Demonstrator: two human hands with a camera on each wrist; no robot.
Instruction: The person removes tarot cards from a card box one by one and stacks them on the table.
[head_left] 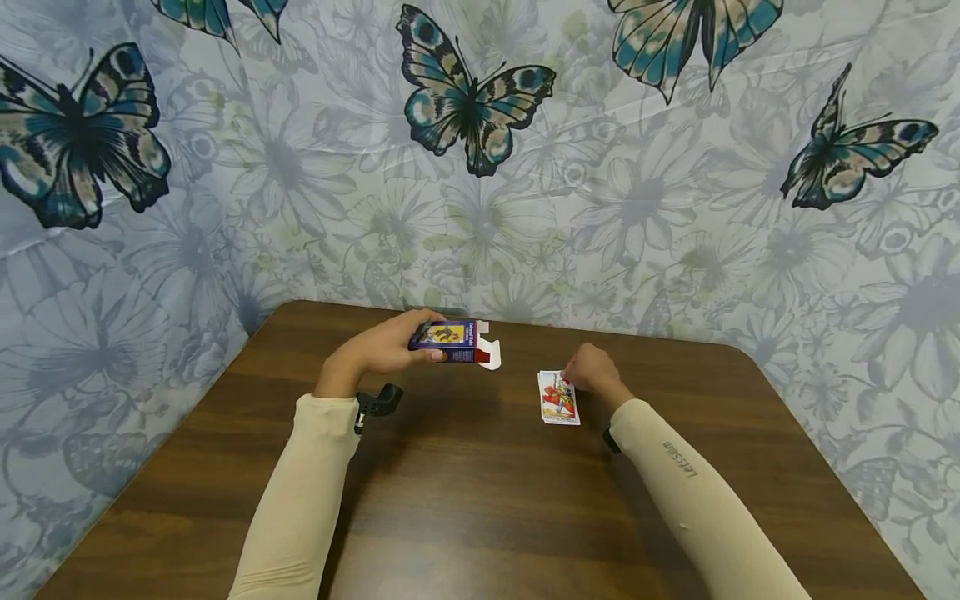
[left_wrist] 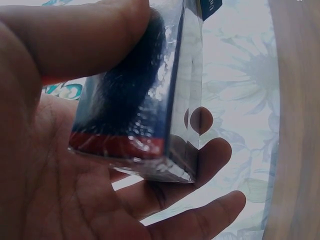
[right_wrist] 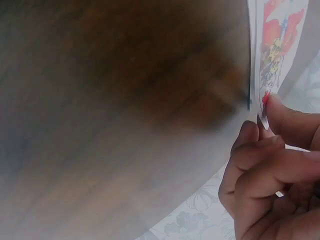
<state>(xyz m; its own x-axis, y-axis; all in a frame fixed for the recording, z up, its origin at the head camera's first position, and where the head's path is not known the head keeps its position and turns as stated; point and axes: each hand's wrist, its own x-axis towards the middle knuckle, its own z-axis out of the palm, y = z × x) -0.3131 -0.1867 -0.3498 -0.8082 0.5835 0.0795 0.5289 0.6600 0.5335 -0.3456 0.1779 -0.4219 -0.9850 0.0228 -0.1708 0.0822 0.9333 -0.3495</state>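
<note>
My left hand holds a dark blue and purple card box above the far part of the table, thumb on its near side. White flaps stick out at the box's open right end. In the left wrist view the box is shiny, with a red band and a clear side. To the right, a small stack of playing cards lies face up, its top card showing a red and yellow figure. My right hand pinches the card at a corner between thumb and fingertips.
The brown wooden table has rounded far corners. Behind it hangs a pale floral cloth with teal butterflies. A dark strap device sits at my left wrist.
</note>
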